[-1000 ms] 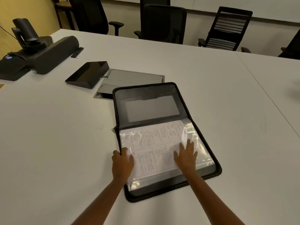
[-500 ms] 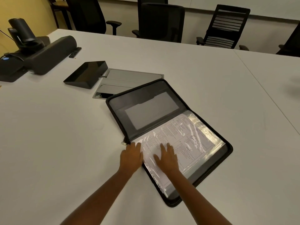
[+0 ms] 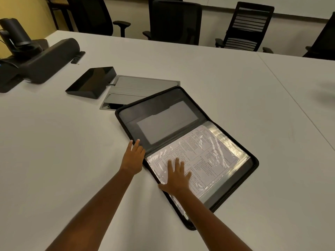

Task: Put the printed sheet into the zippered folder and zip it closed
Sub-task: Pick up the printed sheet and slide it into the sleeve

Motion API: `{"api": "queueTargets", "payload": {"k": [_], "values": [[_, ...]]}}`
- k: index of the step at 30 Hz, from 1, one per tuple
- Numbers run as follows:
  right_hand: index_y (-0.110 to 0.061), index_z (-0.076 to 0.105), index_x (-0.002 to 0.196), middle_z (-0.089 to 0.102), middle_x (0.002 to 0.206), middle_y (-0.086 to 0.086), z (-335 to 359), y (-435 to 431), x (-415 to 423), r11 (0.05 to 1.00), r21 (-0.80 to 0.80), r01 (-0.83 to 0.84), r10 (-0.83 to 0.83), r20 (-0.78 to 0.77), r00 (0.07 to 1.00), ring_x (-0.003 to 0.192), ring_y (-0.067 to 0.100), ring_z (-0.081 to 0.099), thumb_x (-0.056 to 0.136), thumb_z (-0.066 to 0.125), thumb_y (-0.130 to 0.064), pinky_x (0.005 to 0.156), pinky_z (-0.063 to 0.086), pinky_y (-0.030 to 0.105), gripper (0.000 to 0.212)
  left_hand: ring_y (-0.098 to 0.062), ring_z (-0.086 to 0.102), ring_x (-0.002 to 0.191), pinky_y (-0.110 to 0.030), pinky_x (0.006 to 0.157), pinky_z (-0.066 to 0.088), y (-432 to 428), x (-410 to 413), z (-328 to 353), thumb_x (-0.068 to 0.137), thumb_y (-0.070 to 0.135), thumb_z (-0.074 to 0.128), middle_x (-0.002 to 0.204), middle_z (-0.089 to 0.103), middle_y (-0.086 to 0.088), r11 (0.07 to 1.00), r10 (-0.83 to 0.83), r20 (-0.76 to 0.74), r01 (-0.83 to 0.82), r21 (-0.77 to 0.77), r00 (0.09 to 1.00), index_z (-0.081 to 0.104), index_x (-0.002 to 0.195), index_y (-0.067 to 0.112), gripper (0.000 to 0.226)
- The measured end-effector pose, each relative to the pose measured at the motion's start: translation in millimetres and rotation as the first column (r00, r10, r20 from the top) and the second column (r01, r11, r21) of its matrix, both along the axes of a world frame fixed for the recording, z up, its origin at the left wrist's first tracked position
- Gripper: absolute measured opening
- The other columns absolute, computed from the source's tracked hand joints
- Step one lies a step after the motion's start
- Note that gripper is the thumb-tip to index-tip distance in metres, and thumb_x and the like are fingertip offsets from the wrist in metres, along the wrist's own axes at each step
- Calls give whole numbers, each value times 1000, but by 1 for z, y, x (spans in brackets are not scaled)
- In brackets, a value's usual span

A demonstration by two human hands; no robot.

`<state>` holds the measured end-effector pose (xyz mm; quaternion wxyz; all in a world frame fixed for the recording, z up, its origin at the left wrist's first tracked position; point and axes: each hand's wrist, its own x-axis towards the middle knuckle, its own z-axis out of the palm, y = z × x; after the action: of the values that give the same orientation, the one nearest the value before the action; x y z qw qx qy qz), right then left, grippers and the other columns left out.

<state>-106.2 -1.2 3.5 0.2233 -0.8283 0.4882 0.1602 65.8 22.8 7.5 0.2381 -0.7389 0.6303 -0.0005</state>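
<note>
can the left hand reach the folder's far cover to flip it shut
Probably yes: the left hand sits right at the left edge of the far cover, with nothing between them.

The sheet (image 3: pixel 199 151) has print too small to read; the right grip (image 3: pixel 176 178) covers its 7 o'clock corner. The folder (image 3: pixel 145 116) hides part of the hatch (image 3: pixel 145 84). The camera (image 3: pixel 14 31) at 10 o'clock is cut off.

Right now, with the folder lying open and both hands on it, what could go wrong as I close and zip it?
1. The clear sleeve over the sheet is wrinkled and reaches the near rim of the folder by the right hand; the zip may catch it.
2. The far flap lies partly over the grey hatch; lifting it with the left hand alone could slide the folder.
</note>
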Motion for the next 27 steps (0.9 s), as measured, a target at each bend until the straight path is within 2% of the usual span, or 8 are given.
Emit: {"api": "queueTargets", "payload": {"k": [9, 13, 15, 17, 19, 20, 23, 27], "values": [[-22, -12, 143, -21, 154, 9, -4, -2, -31, 995, 14, -98, 98, -20, 995, 141, 32, -18, 80, 59, -47, 113, 1, 60, 98, -29, 35, 130, -44, 119, 5, 3, -20, 0, 94, 16, 41, 132, 47, -11, 996, -20, -76, 13, -85, 997, 44, 126, 8, 33], [-21, -12, 143, -21, 154, 8, -4, -6, -53, 985, 19, -169, 170, -41, 985, 141, 31, -18, 79, 63, -44, 113, 0, 60, 101, -29, 36, 128, -39, 117, 16, 9, -36, -4, 91, 15, 46, 129, 50, -12, 996, -9, -148, -5, -94, 989, 50, 122, 5, 33], [-21, -12, 143, -21, 154, 8, -1, -8, -62, 980, 29, -198, 199, -44, 979, 142, 31, -18, 78, 64, -41, 113, -1, 59, 102, -26, 47, 117, -32, 105, 34, 12, -45, -3, 83, 17, 57, 115, 59, -11, 991, -24, -207, -4, -137, 978, 60, 108, 4, 28], [-21, -11, 143, -20, 154, 7, 1, -11, -71, 976, 42, -215, 216, -31, 976, 142, 30, -17, 78, 66, -38, 113, -2, 59, 102, -20, 62, 84, -23, 75, 48, 16, -52, 2, 56, 26, 79, 81, 68, -6, 986, -47, -252, 5, -166, 967, 67, 72, 10, 25], [-21, -9, 144, -19, 155, 6, 4, -14, -81, 972, 44, -232, 233, -21, 972, 142, 28, -17, 77, 67, -35, 113, -2, 59, 102, -10, 55, 50, -18, 51, 37, 16, -59, 2, 28, 28, 84, 51, 60, 2, 974, -109, -266, 49, -221, 958, 45, 40, 20, 42], [-22, -9, 144, -19, 155, 5, 5, -15, -86, 970, 46, -238, 239, -21, 971, 142, 28, -16, 77, 67, -34, 113, -2, 59, 102, -9, 49, 45, -18, 50, 29, 17, -62, 2, 27, 28, 83, 46, 58, 3, 973, -116, -256, 59, -222, 960, 26, 38, 20, 59], [-23, -9, 144, -18, 155, 4, 6, -21, -101, 965, 53, -255, 257, -25, 966, 142, 26, -16, 77, 67, -31, 113, -2, 58, 102, -19, 56, 81, -20, 61, 23, 19, -78, -2, 77, 12, 54, 92, 67, -10, 997, -67, -332, 76, 13, 941, 28, 54, 16, 35], [-26, -7, 144, -16, 155, 0, 9, -28, -120, 965, 70, -254, 255, -19, 967, 143, 24, -14, 77, 67, -27, 114, -1, 58, 99, -23, 52, 85, -22, 60, 27, 15, -93, 0, 87, 4, 38, 105, 65, -17, 994, -90, -413, 106, 18, 906, 56, 83, 7, 19]]}}
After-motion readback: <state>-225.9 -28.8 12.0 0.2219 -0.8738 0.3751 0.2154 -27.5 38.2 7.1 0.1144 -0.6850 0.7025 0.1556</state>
